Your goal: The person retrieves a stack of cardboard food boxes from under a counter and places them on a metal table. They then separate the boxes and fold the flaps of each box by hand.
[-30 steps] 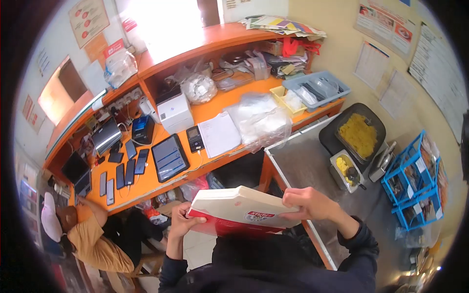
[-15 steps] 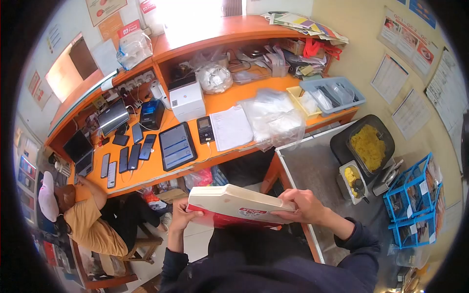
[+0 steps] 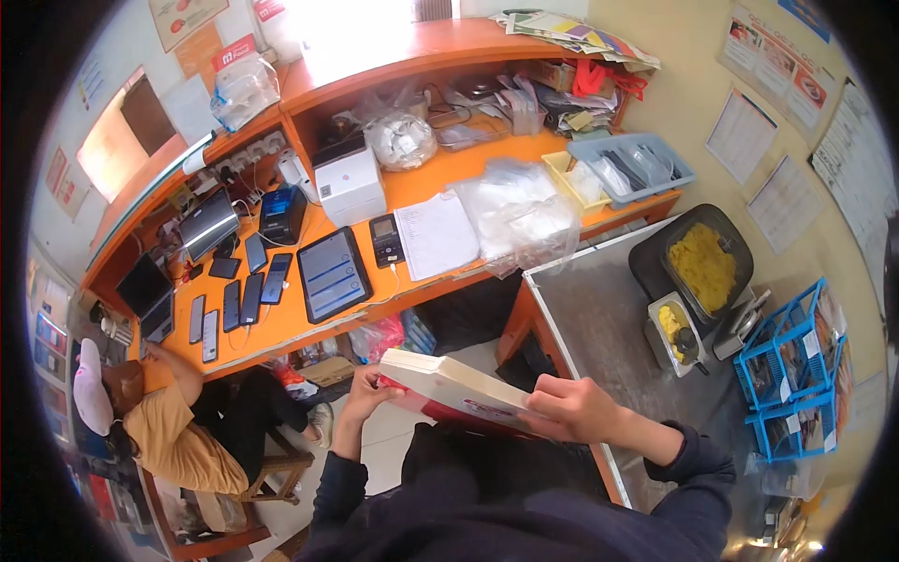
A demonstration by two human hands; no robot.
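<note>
I hold a red-and-white cardboard piece in front of my body, and it looks like a box or a stack of flat cartons. A red logo is printed on its side, and its pale top edge faces up. My left hand pinches the left end between thumb and fingers. On the right end, my right hand is closed with curled fingers; its thumb is hidden. The cardboard is tilted, its left end higher and farther away than its right.
An orange counter bears several phones, a tablet, a white printer and plastic bags. At right, a metal table holds yellow food in a black container and blue baskets. A person sits at left.
The cardboard has turned so that its red face shows less and its right end sits lower. My right hand has shifted slightly down, and my left hand slightly right.
</note>
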